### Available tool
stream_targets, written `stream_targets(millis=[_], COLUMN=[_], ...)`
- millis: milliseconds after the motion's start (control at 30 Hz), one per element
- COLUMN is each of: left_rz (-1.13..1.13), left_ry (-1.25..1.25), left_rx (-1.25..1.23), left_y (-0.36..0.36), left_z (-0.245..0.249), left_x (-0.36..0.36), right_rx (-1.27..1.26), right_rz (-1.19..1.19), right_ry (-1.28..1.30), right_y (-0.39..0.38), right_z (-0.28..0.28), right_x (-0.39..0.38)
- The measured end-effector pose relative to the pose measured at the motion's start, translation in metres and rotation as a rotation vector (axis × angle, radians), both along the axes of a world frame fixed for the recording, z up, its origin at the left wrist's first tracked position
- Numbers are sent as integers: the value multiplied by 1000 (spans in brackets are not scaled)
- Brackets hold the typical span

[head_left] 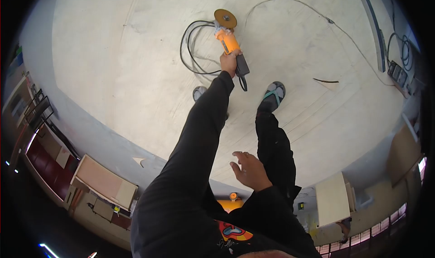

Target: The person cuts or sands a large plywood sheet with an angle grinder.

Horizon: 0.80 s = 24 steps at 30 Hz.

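Observation:
My left hand (pixel 229 62), at the end of a long black sleeve, is wrapped round the body of an orange angle grinder (pixel 229 41). Its brownish round disc (pixel 222 16) points away from me, and its dark rear end sticks out past my hand. A black cord (pixel 182 50) loops on the left of the tool. Closer to my body, my right hand (pixel 252 171) hangs with fingers apart and holds nothing. Below the grinder is a large pale board-like surface (pixel 149 68), where my sandalled foot (pixel 274 95) stands; the other foot is partly behind my left arm.
A thin cable (pixel 349 36) runs across the pale surface to a dark power strip (pixel 398 72) at the right. A thin dark curved strip (pixel 326 81) lies right of my foot. A long grey bar (pixel 374 29) is at the right edge. Wooden panels (pixel 105 179) stand at lower left.

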<state>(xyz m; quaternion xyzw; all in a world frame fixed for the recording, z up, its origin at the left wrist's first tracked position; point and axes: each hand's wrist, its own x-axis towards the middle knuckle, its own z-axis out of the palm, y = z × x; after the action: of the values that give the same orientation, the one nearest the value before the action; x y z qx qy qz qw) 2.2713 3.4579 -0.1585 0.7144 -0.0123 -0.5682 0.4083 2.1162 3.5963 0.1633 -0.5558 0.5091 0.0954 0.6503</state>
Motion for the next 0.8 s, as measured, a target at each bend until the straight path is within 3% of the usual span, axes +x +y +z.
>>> stream_targets(millis=[167,267,300,367,433,467,533,600,633,667,767,800], left_rz=[136,224,218,215,-37,-234,-347,-244,-425,-650,-783,-960], left_ry=[204,464,468,153,-55,-139,-143,-10,-50,-112,44,-76], left_rx=[37,108,113,254,437,382,350,410,301,200,214,-10], left_y=[39,50,51,54,63,83,96,96,112,110,131,158], left_z=[-47,-70,-66,-52,-43,-53,-30,21,31,71,138,132], left_x=[-20,-10,-8,-6,1,9,12,8,14,13,21,38], right_rx=[-31,-18,-23,-12,-17,-41,-42,-27,2,-34,-91,-138], right_rz=[99,131,123,123,99,106,117,45,-4,-85,-324,-411], right_ry=[-27,-57,-79,-74,-28,-35,-31,-36,-62,-110,-231,-235], right_y=[-9,-11,-8,-8,-9,-4,1,8,8,6,-3,-8], right_z=[0,-3,-2,3,4,2,-3,-11,-12,-11,-9,-7], right_x=[-3,-4,-5,-7,-11,-14,-20,-26,-29,-33,-44,-51])
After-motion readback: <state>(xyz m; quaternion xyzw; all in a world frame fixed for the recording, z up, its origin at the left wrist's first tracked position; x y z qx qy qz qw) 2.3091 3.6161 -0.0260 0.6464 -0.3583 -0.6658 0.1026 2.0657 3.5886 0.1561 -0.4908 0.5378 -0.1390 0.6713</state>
